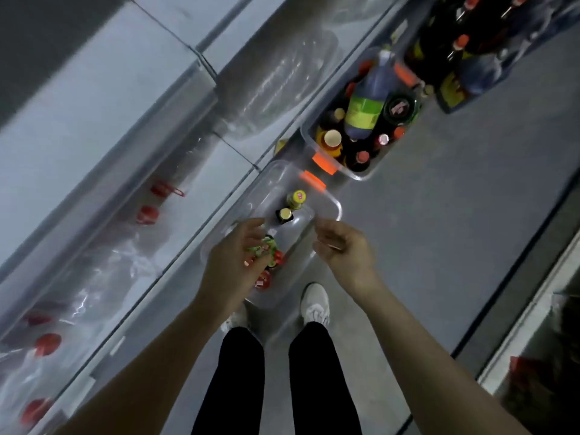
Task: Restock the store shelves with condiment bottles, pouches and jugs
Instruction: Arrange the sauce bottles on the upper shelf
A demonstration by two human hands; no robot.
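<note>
A clear plastic bin (pixel 332 199) stands on the floor in front of my feet. It holds a yellow-capped bottle (pixel 297 198), a dark gold-capped bottle (pixel 285 215), a green-labelled bottle (pixel 266 246) and two red-capped bottles (pixel 263 281). My left hand (pixel 232 259) hovers over the green-labelled bottle with loosely spread fingers; motion blur hides any contact. My right hand (pixel 342 246) hangs above the bin's right side, fingers loosely curled and empty.
A second clear bin (pixel 354 175), packed with bottles and a large green-labelled jug (pixel 365 105), sits farther along the aisle. Shelves on the left carry red-capped jugs (pixel 47 343) and clear plastic wrapping. Dark pouches (pixel 455 86) stand at top right. My white shoes (pixel 315 304) touch the near bin.
</note>
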